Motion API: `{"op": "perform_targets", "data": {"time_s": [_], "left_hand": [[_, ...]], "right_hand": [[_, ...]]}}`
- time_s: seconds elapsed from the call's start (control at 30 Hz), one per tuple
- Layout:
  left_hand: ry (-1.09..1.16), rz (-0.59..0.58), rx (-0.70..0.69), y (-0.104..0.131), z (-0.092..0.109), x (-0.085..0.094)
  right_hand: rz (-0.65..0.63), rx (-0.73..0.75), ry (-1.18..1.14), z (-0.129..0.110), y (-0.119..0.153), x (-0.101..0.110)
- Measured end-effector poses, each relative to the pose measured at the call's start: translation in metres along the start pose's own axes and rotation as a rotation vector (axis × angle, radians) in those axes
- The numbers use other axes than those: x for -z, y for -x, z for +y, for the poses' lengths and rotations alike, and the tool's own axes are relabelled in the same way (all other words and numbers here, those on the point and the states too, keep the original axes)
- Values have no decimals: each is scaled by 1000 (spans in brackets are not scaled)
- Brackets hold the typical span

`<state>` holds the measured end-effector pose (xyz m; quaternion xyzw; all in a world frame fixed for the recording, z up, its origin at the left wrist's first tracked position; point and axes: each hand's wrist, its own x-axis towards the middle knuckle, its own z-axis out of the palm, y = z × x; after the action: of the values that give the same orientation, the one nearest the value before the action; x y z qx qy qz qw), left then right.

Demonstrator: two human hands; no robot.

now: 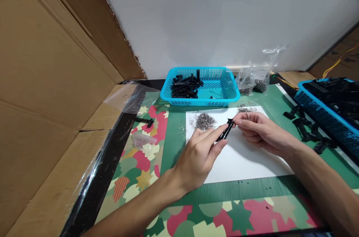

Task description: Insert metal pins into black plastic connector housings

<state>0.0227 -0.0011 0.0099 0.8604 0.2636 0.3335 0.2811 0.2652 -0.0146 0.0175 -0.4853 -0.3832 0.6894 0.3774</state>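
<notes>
My left hand (200,151) is closed around a narrow black plastic part (226,132), holding it tilted above a white sheet of paper (246,166). The part's upper end points towards my right hand (259,128). There the thumb and fingertips of the right hand pinch together right by that end. What they hold is too small to make out, though a thin glint of metal shows at the fingers. A heap of tiny metal pieces (205,121) lies on the paper beyond my left hand. Behind my right hand is a second, smaller scatter of metal pieces (246,108).
A blue basket (200,101) with black parts stands at the back. At the right is another blue basket (322,102), heaped full, with loose black parts (305,125) beside it. Clear plastic bags (254,80) stand at the back right. Cardboard (56,61) walls the left side.
</notes>
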Motion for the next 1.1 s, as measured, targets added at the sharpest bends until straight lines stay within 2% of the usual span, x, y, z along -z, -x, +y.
{"op": "perform_targets", "data": {"time_s": [0.1,0.17,0.33,0.47,0.63,0.83,1.1], "left_hand": [[-18,9,-1,0,1,0],[-30,8,18,0,2,-1],[-86,-33,76,-1,4,-1],[-97,-93,79,0,6,-2],[-90,-147,42,2,5,-5],[-123,-67,89,1,5,-5],[-140,-42,81,1,5,-5]], "right_hand": [[26,34,43,1,-2,0],[86,105,134,2,-3,1],[245,358,647,1,1,0],[236,399,974,-6,10,0],[129,337,1056,-10,15,5],[340,312,1086,-6,8,13],[420,311,1149,0,-1,7]]}}
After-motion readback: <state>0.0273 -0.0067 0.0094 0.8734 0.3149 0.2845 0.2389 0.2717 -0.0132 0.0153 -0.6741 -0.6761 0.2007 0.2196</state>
